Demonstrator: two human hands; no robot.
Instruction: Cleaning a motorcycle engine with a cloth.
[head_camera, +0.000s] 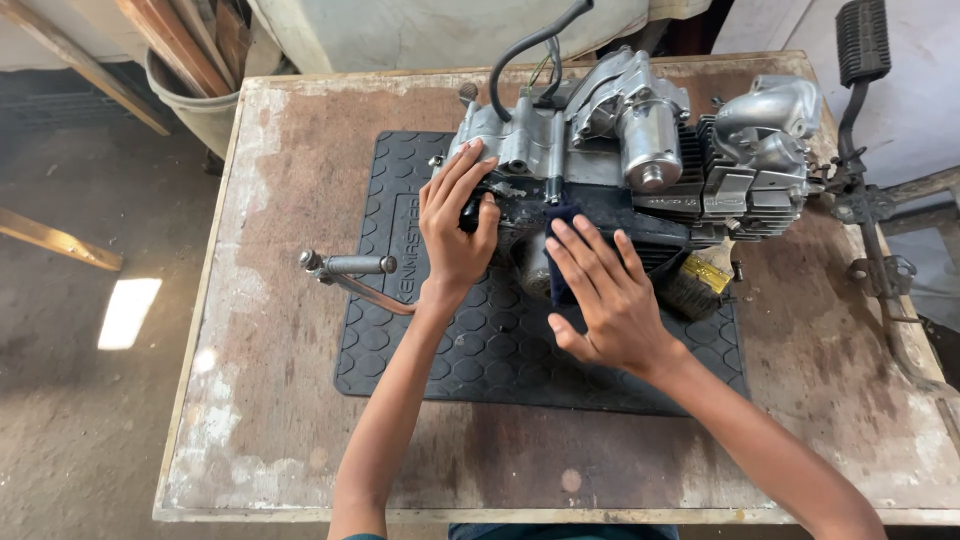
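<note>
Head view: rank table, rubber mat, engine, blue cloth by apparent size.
1. Table
2. Rubber mat
3. Engine, clearly smaller in outline than the mat, though it stands taller and so nearer the camera
4. Blue cloth, mostly hidden under the right hand
</note>
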